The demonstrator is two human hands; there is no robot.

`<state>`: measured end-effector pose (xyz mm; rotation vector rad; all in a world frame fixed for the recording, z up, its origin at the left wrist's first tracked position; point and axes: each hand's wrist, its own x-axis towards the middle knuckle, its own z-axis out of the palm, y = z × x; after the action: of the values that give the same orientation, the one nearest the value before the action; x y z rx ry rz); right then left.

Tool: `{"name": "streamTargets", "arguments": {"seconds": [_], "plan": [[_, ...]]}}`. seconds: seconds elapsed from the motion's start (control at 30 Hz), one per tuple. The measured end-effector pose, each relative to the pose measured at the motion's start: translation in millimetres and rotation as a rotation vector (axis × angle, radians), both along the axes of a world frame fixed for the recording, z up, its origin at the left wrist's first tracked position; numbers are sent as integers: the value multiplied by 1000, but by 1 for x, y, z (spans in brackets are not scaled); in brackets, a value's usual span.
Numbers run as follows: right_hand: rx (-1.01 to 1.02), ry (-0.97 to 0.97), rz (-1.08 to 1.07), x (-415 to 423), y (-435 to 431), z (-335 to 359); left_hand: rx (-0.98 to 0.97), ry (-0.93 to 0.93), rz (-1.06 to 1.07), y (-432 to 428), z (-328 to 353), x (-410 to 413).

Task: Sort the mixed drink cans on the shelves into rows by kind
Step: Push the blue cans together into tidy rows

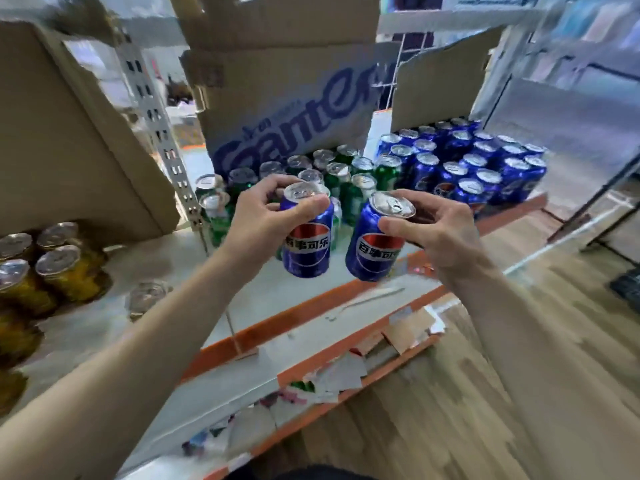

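Seen from the head camera, both forearms reach forward over the shelf (294,299), each hand holding a can off its surface. The left hand (266,216) grasps the left blue can (306,247) near its top, thumb across the front of the rim and fingers curled round the far side; the can hangs nearly upright. The right hand (440,233) grasps the right blue can (375,247) the same way, thumb pressed on its upper side and fingers wrapped behind the lid; this can tilts, its base leaning towards the left one. The two cans are just beside each other but apart. Below them lies a bare white stretch of shelf, bounded in front by the orange edge (311,311). Behind them stands the cluster of green cans (349,181), and to its right the block of blue cans (478,164) fills the shelf out to its front corner. At the left, past a slotted upright post (156,116), golden cans (52,268) stand grouped, with one blurred can (149,296) alone near them. A cardboard box with blue lettering (294,109) stands behind the green cans, its flaps up and its contents hidden; a larger plain box (69,133) sits above the golden cans. The lower shelf (242,393) holds scattered paper scraps (346,372).
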<state>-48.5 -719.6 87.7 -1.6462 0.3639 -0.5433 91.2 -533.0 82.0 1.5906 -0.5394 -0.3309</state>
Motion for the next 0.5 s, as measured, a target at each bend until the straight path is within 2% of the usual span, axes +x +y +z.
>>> {"name": "streamTargets", "arguments": {"seconds": [0.27,0.5], "plan": [[24,-31,-158,-107,-104,-11,-3,-22,-88,-119,-15,-93],[24,-16,-196,-153,-159,-20,-3,11,-89,-173,-25,-135]]}}
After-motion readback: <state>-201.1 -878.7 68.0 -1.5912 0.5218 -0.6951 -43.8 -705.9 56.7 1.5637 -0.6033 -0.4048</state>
